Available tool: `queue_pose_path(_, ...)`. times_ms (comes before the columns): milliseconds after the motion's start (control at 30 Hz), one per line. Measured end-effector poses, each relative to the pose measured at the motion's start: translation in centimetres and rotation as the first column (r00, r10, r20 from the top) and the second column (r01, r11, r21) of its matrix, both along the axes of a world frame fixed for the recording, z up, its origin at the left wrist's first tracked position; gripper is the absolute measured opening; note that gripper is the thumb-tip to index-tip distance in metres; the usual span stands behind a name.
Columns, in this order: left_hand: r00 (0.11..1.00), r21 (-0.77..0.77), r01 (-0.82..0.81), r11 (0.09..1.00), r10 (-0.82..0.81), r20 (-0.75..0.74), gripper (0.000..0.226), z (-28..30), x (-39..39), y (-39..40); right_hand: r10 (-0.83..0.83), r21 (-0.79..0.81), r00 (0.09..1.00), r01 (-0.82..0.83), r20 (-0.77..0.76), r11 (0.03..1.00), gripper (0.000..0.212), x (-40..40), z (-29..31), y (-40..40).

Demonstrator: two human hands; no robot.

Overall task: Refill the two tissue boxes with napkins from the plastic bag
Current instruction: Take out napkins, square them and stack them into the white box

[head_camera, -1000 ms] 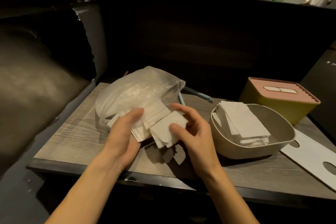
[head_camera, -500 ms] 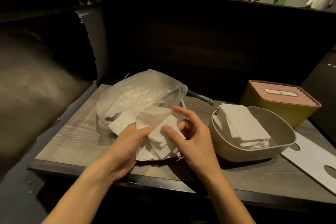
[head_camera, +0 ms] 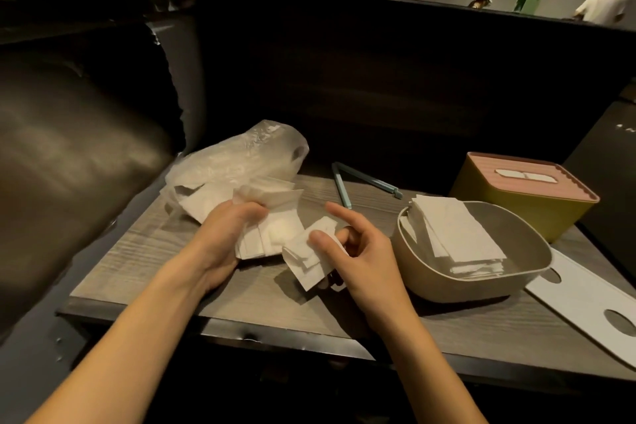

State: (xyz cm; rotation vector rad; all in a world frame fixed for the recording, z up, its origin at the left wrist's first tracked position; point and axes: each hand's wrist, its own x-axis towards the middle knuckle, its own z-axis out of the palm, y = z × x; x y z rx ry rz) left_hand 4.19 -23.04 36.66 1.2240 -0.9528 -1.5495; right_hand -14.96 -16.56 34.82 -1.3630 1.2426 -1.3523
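Observation:
A clear plastic bag [head_camera: 241,155] with white napkins lies at the back left of the wooden table [head_camera: 144,268]. My left hand [head_camera: 223,234] grips a stack of napkins [head_camera: 272,234] just in front of the bag's mouth. My right hand [head_camera: 358,251] pinches a smaller bunch of napkins [head_camera: 306,262] between thumb and fingers, index finger raised. To the right sits an open beige tissue box [head_camera: 481,282] holding a pile of napkins [head_camera: 454,234]. Behind it stands a yellow tissue box [head_camera: 509,200] with a pink lid [head_camera: 523,175] on.
A white lid [head_camera: 585,306] with oval holes lies flat at the table's right front. Teal tongs [head_camera: 344,189] lie at the back between bag and boxes. A dark leather seat [head_camera: 69,148] rises on the left, a dark partition behind. People move in the far background.
Both hands have drawn napkins out of the bag toward me and apart; the right hand now holds its own small bunch. The bag has slumped back and left, uncovering the tongs.

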Motion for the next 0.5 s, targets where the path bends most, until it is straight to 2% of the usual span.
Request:
queue_pose_path(200, 0.985, -0.011, 0.159, 0.987, -0.159, -0.06, 0.028, -0.3, -2.0, 3.4, -0.001, -0.012, 0.999, 0.002, 0.036, 1.0, 0.043, 0.1, 0.1, 0.0)
queue_pose_path(333, 0.97, -0.031, 0.143, 0.989, -0.146, -0.195, 0.034, -0.6, -3.1, 4.6, -0.073, -0.026, 0.993, 0.076, 0.096, 0.997, 0.039, 0.1, -0.1, -0.4)
queue_pose_path(433, 0.936, -0.003, 0.205, 0.979, -0.197, -0.291, 0.039, -0.6, -2.7, 4.9, -0.102, -0.041, 0.981, 0.11, 0.163, 0.993, 0.049, 0.1, 0.0, -0.5)
queue_pose_path(500, 0.93, -0.04, 0.261, 0.965, -0.262, -0.259, 0.042, -0.6, -2.6, 5.1, -0.107, -0.047, 0.978, 0.117, 0.178, 0.992, 0.052, 0.1, 0.1, -0.4)
